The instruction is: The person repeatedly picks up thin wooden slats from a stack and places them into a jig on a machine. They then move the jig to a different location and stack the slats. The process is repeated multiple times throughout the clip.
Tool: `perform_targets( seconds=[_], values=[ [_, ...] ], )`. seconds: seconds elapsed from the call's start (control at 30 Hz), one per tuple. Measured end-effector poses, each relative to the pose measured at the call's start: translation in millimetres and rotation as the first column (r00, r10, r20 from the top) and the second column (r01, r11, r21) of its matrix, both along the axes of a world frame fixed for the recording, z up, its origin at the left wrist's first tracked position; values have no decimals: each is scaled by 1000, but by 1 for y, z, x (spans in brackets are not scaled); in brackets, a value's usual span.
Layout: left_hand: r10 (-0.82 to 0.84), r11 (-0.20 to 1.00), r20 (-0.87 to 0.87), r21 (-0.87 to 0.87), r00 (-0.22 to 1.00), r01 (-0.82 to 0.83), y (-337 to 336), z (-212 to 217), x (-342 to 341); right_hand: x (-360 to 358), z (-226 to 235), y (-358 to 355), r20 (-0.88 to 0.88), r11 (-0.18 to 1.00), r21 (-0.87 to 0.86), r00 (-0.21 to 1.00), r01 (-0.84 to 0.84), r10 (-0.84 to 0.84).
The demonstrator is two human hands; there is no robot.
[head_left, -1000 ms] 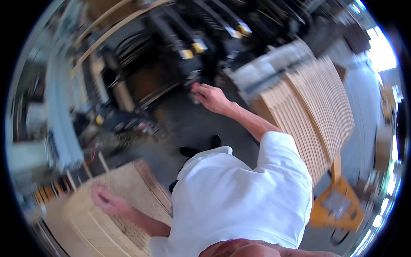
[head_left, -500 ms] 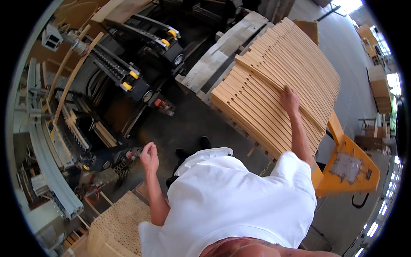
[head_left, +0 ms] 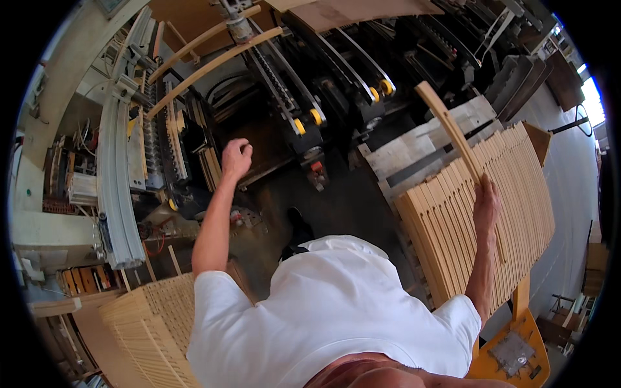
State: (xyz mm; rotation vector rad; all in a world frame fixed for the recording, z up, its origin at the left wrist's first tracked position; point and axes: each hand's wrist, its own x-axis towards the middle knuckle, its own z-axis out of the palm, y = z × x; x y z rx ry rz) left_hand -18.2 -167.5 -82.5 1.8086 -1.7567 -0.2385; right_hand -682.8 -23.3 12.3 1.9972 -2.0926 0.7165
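My right hand [head_left: 487,202] grips a long, gently curved wooden slat [head_left: 457,136] round its middle. The slat's far end juts past the edge of a stack of similar slats [head_left: 435,226], which lie side by side with small holes near their ends. Its near part lies along my forearm, over the stack. My left hand [head_left: 237,158] is raised in the air, fingers curled in, with nothing visible in it. The nearest thing to it is a machine [head_left: 284,84] with chain rails and yellow rollers.
Two curved wooden pieces [head_left: 213,68] lie across the machine at the far left. Under the slat stack is a weathered pallet [head_left: 414,152], beside a yellow pallet jack [head_left: 511,355]. Another wooden stack [head_left: 165,301] stands at lower left, below a grey metal rail [head_left: 116,213].
My right hand has taken one slat and raised its far end off the stack. My left hand has moved up and forward towards the machine. My view has swung left.
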Motion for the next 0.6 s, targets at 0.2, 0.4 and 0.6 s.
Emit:
perform_targets(
  seconds=[0.2, 0.4, 0.6],
  values=[
    [226, 951, 278, 146, 934, -273, -164, 46, 110, 156, 55, -64, 115, 964, 37, 959, -263, 258],
    [187, 916, 414, 255, 891, -311, -270, 75, 147, 265, 82, -118, 81, 933, 131, 941, -336, 328],
    [18, 991, 390, 116, 921, -69, -275, 59, 158, 338, 95, -188, 20, 868, 210, 889, -450, 456]
  ],
)
